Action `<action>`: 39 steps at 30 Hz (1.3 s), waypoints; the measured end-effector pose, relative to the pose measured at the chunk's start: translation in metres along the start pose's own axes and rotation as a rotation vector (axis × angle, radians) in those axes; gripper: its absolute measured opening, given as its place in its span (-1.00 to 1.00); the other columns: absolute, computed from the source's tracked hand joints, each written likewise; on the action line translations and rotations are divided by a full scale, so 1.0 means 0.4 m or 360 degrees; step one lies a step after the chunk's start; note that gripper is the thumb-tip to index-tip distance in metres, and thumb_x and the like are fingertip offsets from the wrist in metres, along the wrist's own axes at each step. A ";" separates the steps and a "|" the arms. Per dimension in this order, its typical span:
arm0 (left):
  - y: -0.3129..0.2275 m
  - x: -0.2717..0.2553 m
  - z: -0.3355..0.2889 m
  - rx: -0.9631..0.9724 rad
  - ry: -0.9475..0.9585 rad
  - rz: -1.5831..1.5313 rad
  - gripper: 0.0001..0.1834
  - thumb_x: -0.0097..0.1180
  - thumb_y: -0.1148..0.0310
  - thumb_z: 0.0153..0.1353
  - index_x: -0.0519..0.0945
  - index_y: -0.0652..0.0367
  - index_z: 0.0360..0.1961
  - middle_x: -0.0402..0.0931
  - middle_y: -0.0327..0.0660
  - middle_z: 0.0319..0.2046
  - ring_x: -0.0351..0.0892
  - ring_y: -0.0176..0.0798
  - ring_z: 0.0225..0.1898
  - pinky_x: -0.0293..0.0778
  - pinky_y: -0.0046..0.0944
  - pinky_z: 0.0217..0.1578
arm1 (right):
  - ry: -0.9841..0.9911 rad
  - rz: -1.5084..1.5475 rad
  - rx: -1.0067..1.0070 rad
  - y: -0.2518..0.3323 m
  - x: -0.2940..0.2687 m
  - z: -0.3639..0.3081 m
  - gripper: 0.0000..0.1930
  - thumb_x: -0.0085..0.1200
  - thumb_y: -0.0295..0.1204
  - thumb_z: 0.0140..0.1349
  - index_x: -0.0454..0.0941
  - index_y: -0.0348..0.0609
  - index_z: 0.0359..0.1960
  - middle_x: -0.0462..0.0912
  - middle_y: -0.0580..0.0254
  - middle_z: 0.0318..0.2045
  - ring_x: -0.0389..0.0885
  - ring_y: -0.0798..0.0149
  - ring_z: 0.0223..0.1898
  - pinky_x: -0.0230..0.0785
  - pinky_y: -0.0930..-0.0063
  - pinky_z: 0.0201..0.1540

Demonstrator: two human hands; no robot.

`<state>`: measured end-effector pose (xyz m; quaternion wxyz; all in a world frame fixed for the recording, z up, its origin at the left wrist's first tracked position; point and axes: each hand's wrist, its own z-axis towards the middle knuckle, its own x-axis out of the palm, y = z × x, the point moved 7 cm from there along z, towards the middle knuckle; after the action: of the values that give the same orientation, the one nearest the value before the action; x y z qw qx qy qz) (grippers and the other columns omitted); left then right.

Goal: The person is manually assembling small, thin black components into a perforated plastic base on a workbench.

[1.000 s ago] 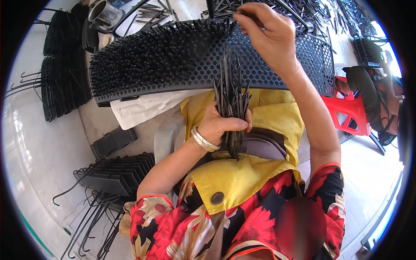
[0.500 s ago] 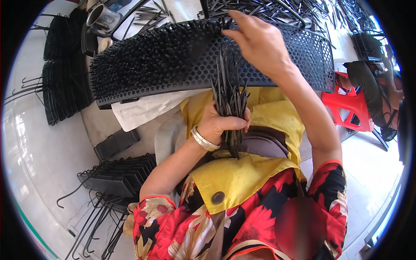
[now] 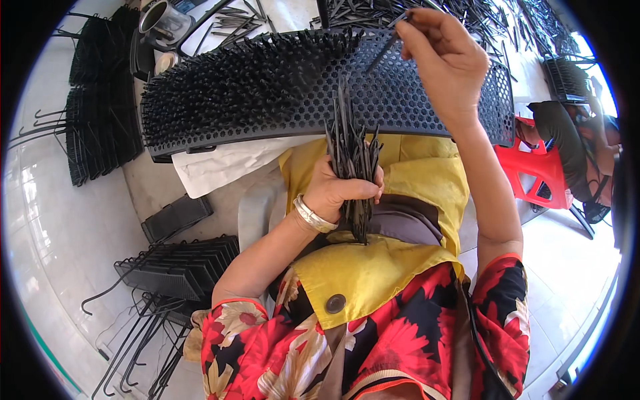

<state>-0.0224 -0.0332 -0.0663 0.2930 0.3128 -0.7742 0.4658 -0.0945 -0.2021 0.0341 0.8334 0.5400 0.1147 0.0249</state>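
Across my lap lies a long black perforated tray (image 3: 383, 100). Its left part bristles with upright black pieces (image 3: 240, 87), while bare holes show toward the right. My left hand (image 3: 337, 193), with a bangle on the wrist, is wrapped round a bundle of thin black strips (image 3: 347, 150) in front of the tray's near edge. Over the tray's right half, my right hand (image 3: 450, 70) pinches one slim black strip (image 3: 383, 53) between thumb and fingertips. That strip slants down to the left toward the holes; whether its lower tip touches them I cannot tell.
Loose black strips (image 3: 460, 13) cover the table beyond the tray. A metal mug (image 3: 163, 25) stands at the far left. Black hooked racks (image 3: 103, 133) hang along the left wall, and more (image 3: 177, 270) stand on the floor. Another person sits at right by a red stool (image 3: 533, 170).
My right hand has moved right and slightly back from the edge of the bristling area, and a single strip now shows in its pinch. My left hand stays put with the bundle.
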 end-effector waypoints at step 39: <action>0.002 -0.004 -0.001 -0.0015 -0.0014 0.0146 -0.45 0.14 0.67 -0.25 0.32 0.14 -0.13 0.45 -0.10 -0.51 0.47 -0.22 -0.49 0.43 -0.28 -0.49 | -0.0016 -0.0349 -0.0067 0.033 -0.004 0.001 -0.94 0.04 -0.56 0.07 0.53 -0.27 -0.41 0.52 0.35 -0.63 0.44 0.58 -0.60 0.29 0.77 -0.53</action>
<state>-0.0220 -0.0321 -0.0678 0.2693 0.2776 -0.7912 0.4736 -0.0948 -0.1974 0.0464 0.8429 0.5067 0.1684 -0.0666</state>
